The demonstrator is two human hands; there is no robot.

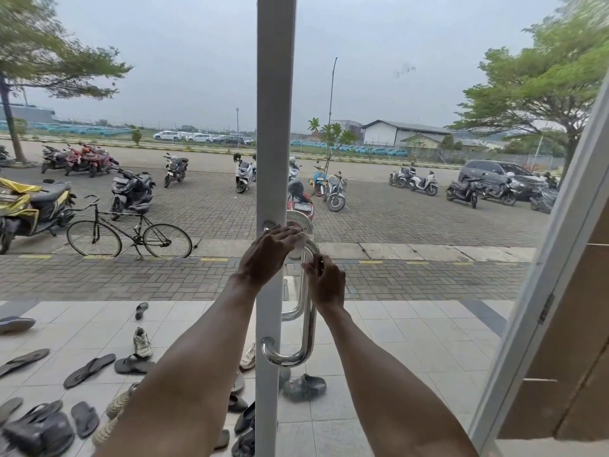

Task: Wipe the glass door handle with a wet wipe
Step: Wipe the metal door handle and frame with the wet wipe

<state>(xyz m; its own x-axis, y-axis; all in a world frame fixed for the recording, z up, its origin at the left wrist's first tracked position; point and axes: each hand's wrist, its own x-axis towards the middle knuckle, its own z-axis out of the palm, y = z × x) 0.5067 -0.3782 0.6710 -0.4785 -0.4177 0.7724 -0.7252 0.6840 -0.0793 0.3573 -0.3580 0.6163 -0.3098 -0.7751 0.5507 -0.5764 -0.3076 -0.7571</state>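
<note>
A polished steel D-shaped handle (309,328) is fixed to the white frame (275,127) of a glass door. My left hand (268,255) is at the handle's upper bend and holds a white wet wipe (301,245) against the bar. My right hand (324,282) is just below it, fingers curled round the vertical bar. The handle's lower bend and its bottom mount are uncovered.
Through the glass I see a tiled porch with several sandals and shoes (141,341), a bicycle (128,232) and parked scooters on brick paving. A second white door frame (540,291) slants at the right beside a brown wall.
</note>
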